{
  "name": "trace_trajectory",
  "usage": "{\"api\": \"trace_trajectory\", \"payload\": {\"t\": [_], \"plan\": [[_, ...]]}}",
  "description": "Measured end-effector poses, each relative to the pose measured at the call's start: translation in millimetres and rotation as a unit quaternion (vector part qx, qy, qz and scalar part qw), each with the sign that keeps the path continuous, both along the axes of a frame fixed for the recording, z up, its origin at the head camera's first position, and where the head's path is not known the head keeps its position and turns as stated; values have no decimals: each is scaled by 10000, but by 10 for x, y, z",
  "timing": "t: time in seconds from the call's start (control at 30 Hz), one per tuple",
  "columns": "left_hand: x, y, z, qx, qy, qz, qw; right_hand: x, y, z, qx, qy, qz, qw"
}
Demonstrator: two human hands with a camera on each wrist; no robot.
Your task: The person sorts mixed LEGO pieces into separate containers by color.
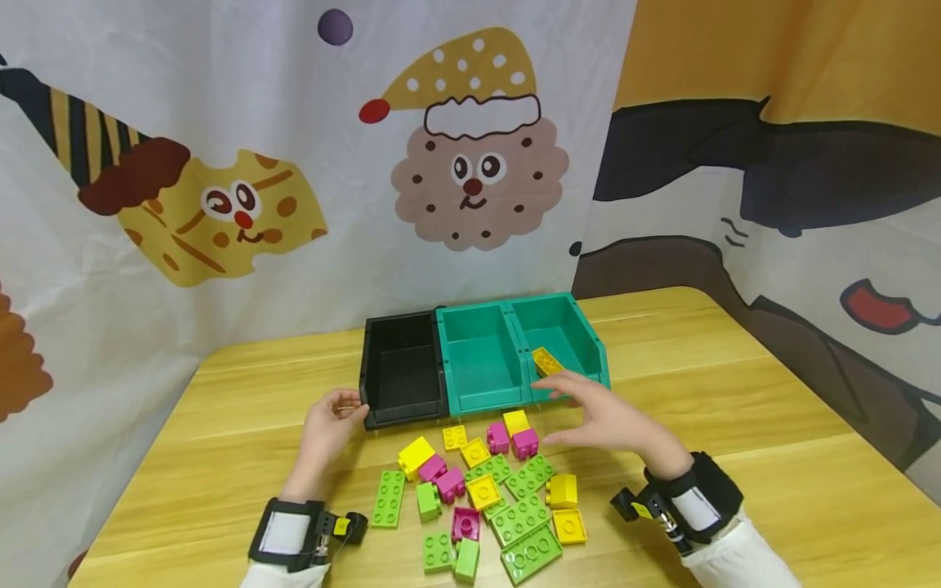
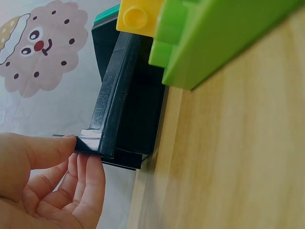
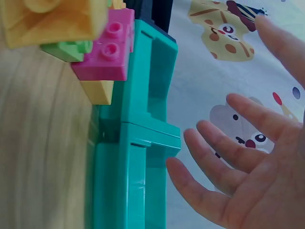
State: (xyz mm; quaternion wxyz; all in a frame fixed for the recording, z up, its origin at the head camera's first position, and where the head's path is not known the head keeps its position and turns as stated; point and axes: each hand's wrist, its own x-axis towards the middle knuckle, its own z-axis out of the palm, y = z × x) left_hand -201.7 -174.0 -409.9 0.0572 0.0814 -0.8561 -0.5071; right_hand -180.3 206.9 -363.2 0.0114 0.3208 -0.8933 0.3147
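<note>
Bricks (image 1: 520, 519) are lying scattered across the table's near middle, lime, yellow and magenta, and the table (image 1: 220, 457) is stretching out past them to its left and right edges, giving side room both ways. Here the left hand (image 1: 327, 429) is pinching the black bin (image 1: 408, 414) by its front left corner, thumb on the rim. And the right hand (image 1: 599, 415) is hovering, fingers spread, gripping nothing, at the front edge of the right teal bin (image 1: 547, 327)! A yellow brick (image 1: 546, 361) is showing tilted just past those fingertips, within that bin; whether it is resting, I can't tell. The left teal bin (image 1: 481, 359) is standing between its neighbours, touching both, all three lining the back edge. Right behind, a cartoon cloth (image 1: 353, 204) is hanging, leaving little room there.
</note>
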Motion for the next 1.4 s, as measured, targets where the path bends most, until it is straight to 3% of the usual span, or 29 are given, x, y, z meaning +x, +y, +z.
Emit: {"api": "trace_trajectory", "payload": {"t": [0.3, 0.47, 0.6, 0.83, 1.17, 1.4], "plan": [[10, 4, -18, -50, -49, -40, 10000, 72, 67, -29, 196, -67, 314, 9993], [7, -4, -14, -6, -44, -43, 10000, 139, 81, 21, 706, -174, 310, 9969], [7, -9, 0, 8, -43, -47, 10000, 204, 55, 62, 1215, -439, 312, 9911], [-3, 7, 2, 14, -90, -24, 10000, 324, -38, 108, 1779, -1338, 294, 9745], [8, 11, -4, -43, -88, -51, 9999, 385, -128, 25, 2163, -1880, 230, 9578], [-12, 11, -10, -11, -103, -50, 9999, 385, -174, 1, 2248, -1889, 71, 9559]]}}
